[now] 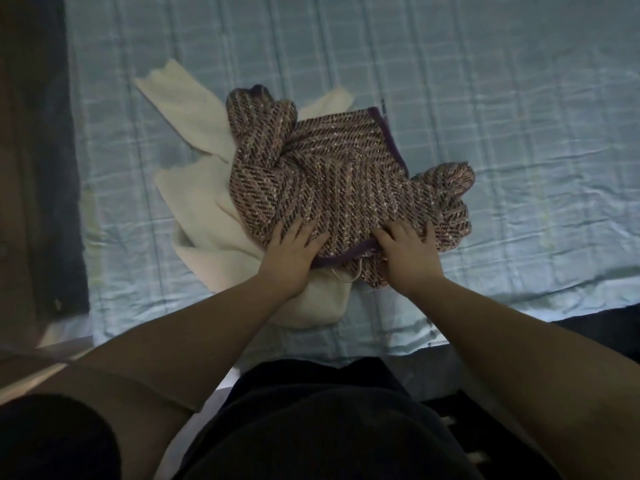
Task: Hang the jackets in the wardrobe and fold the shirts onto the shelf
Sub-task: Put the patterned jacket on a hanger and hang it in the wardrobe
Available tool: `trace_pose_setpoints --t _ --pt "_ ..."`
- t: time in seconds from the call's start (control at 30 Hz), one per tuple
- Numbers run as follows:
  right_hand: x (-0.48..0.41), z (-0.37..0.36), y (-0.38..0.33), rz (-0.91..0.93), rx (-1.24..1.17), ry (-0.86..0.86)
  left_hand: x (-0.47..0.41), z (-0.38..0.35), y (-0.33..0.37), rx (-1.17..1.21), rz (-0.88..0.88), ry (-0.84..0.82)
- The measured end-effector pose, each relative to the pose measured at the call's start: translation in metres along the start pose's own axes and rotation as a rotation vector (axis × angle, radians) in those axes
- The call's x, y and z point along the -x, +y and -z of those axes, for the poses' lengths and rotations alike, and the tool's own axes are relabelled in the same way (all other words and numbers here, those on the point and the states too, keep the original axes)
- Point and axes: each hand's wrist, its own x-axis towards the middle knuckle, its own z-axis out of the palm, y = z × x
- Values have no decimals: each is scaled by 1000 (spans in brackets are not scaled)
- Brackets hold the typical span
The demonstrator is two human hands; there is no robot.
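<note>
The tweed jacket (346, 174) lies crumpled on the bed (519, 133) over a cream garment (207, 202), so hanging and folding both seem still to do. The left hand (294, 252) and the right hand (405, 252) rest on its near hem, fingers spread, pinching nothing visible.

- The pale blue checked cotton bedsheet (519, 116) spreads from the near edge to the far side.
- A cream fleecy garment (204, 202) lies on the sheet, left of middle, with one part reaching far-left.
- A crumpled purple-and-pink woven tweed jacket (332, 174) lies on top of the cream garment, overhanging it rightward onto the sheet.
- The left hand (289, 252) rests on the jacket's near-left edge.
- The right hand (407, 251) rests on its near edge, to the right.
- A dark wooden panel (31, 168) stands along the bed's left side.
</note>
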Motion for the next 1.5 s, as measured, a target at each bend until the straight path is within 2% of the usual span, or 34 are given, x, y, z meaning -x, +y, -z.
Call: trace_pose_setpoints --t 0.2,0.47,0.57,0.67,0.73,0.87,0.97,1.1,1.27,1.4,1.5 --pt "-32 -10 -10 -49 -12 37 -18 3 3 62 57 9" --pt "-44 -12 12 -11 -118 69 -25 18 9 216 106 -6" --pt "-43 -18 12 21 -50 107 -30 22 4 311 122 15" --pt "-47 -25 8 14 -43 75 -29 21 3 365 124 22" --pt "-53 -27 3 -6 -71 34 -26 21 7 400 146 64" --pt "-67 -25 -7 20 -71 -4 -24 33 14 601 304 215" --pt "-63 -15 0 70 -117 82 -26 49 9 702 353 234" --pt "-55 13 15 150 -201 236 -24 79 -9 831 278 205" --pt "-32 56 28 236 -363 341 -16 130 -5 812 185 270" --pt "-2 116 36 182 -519 517 -4 186 18 792 92 428" --pt "15 173 51 174 -633 537 3 243 37 661 -27 562"
